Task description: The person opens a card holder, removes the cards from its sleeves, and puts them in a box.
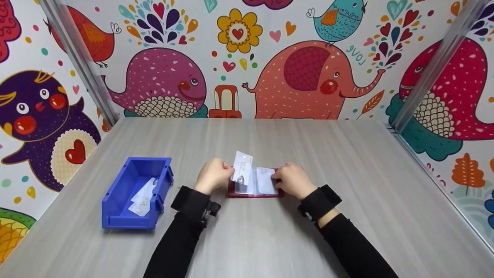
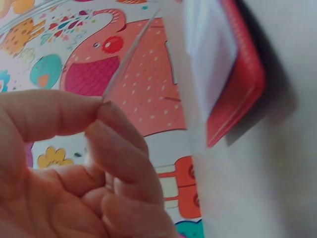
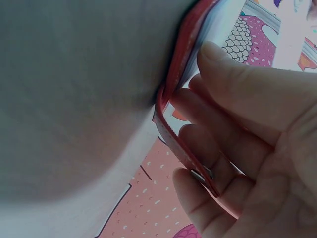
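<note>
A red card holder (image 1: 266, 181) lies spread on the table with clear sleeves inside. Over its left half, my left hand (image 1: 214, 175) pinches a white printed card (image 1: 244, 164) between thumb and index finger; the left wrist view catches the card (image 2: 130, 59) nearly edge-on, apart from the holder's red cover (image 2: 242, 94). At the holder's right edge, my right hand (image 1: 295, 180) grips it, thumb on the sleeves. In the right wrist view, a red strap (image 3: 173, 136) with a metal snap hangs off the cover among the fingers of this hand (image 3: 247, 134).
A blue plastic bin (image 1: 131, 222) stands left of my left hand, with white cards (image 1: 142, 200) lying in it. The wooden-look table (image 1: 251, 239) ends at a cartoon-printed back wall (image 1: 231, 58). Metal posts (image 1: 83, 61) rise at the corners.
</note>
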